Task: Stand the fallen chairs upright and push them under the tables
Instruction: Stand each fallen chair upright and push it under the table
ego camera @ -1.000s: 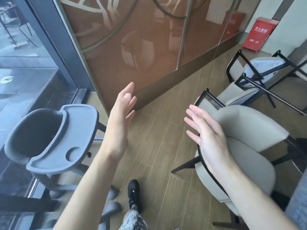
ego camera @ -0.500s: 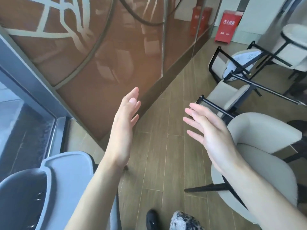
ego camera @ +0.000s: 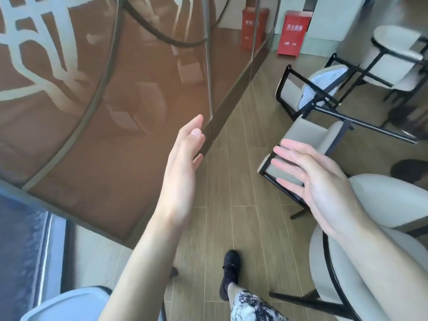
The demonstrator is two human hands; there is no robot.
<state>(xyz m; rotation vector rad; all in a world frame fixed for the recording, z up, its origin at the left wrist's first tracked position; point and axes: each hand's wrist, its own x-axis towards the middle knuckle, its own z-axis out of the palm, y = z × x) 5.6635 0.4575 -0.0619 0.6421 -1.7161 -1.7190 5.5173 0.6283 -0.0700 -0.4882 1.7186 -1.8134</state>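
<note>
Ahead on the floor, fallen chair (ego camera: 308,135) lying on its side. Left hand (ego camera: 183,172) and right hand (ego camera: 317,179) both wide, holding nothing. Best: step close, grab the black frame, tip up slowly.

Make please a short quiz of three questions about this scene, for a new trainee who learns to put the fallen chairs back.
1. True or false: both hands, left hand and right hand, are open and hold nothing.
2. Multiple choice: the fallen chair with the black frame lies A) behind the person, B) on the wooden floor ahead of the right hand, C) on top of a table.
3. Fill in: the box standing by the far wall is coloured ____.

Key: 1 true; 2 B; 3 red.
</note>
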